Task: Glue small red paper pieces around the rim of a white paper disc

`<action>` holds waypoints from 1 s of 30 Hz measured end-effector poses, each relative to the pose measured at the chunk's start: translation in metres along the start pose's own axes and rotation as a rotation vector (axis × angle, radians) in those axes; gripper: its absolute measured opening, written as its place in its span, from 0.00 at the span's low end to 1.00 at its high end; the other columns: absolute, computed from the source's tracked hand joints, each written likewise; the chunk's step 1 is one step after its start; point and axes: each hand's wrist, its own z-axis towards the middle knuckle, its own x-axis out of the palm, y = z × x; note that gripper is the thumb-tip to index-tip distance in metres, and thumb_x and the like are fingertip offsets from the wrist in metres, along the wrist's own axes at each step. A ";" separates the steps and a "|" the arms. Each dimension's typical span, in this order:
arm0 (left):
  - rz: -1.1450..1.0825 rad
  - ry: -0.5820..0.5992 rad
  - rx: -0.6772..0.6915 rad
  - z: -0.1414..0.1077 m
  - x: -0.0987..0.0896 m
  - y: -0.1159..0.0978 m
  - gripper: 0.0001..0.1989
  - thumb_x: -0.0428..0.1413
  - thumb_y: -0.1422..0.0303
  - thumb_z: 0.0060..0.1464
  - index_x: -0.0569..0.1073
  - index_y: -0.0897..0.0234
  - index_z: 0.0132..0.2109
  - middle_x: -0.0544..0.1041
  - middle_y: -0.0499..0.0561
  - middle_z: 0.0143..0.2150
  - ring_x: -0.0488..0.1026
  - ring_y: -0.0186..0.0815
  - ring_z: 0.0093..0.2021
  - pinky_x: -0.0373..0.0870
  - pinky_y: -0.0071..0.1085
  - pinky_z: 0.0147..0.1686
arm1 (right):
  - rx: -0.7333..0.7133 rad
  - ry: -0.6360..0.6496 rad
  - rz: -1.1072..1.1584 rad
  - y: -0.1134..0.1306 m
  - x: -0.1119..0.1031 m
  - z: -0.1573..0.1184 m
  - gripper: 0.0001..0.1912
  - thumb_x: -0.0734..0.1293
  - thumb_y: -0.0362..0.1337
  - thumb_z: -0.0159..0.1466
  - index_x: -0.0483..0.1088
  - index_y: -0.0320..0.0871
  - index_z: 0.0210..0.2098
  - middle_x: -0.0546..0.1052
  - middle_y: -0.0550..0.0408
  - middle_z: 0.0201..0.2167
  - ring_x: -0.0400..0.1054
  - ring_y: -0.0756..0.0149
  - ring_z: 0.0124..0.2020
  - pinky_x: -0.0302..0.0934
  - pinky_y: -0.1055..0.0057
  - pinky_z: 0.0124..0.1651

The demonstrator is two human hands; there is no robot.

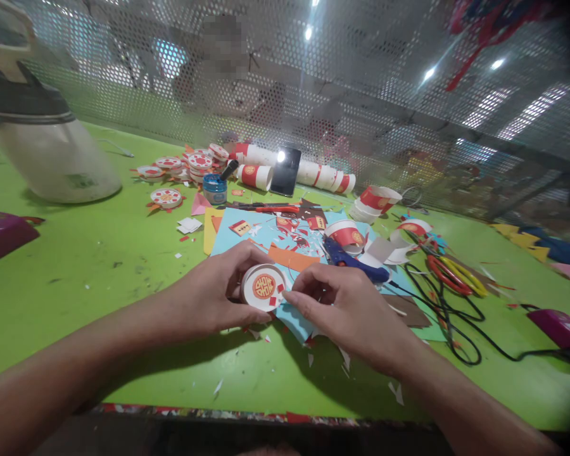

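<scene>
A round white paper cup base with a raised rim sits in my left hand, its thumb below and fingers curled around the far side. An orange-red printed emblem is stuck in its middle, with small red paper squares near the right edge. At that right edge my right hand has thumb and forefinger drawn together, close to a red square. Whatever lies between those fingertips is too small to make out. Beneath both hands are light blue paper sheets and paper scraps.
A blue glue gun lies beyond my right hand, its black cable looping right beside orange-and-yellow-handled scissors. Further back are a blue jar, a phone, stacked paper cups and finished decorated discs. A sprayer bottle stands left.
</scene>
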 end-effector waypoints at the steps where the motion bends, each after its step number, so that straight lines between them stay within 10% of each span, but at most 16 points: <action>1: -0.001 -0.005 0.007 0.000 0.001 0.000 0.24 0.66 0.76 0.43 0.65 0.62 0.45 0.76 0.51 0.39 0.77 0.44 0.39 0.77 0.37 0.30 | 0.032 0.022 0.010 0.001 0.001 0.001 0.08 0.68 0.35 0.62 0.73 0.40 0.27 0.75 0.57 0.23 0.64 0.70 0.24 0.55 0.72 0.27; 30: 0.029 0.020 -0.009 0.001 0.003 -0.001 0.22 0.64 0.73 0.43 0.64 0.62 0.45 0.76 0.50 0.38 0.76 0.40 0.34 0.74 0.35 0.29 | 0.011 0.007 0.021 0.003 0.007 0.003 0.07 0.65 0.29 0.61 0.73 0.40 0.28 0.75 0.57 0.24 0.65 0.70 0.24 0.57 0.72 0.28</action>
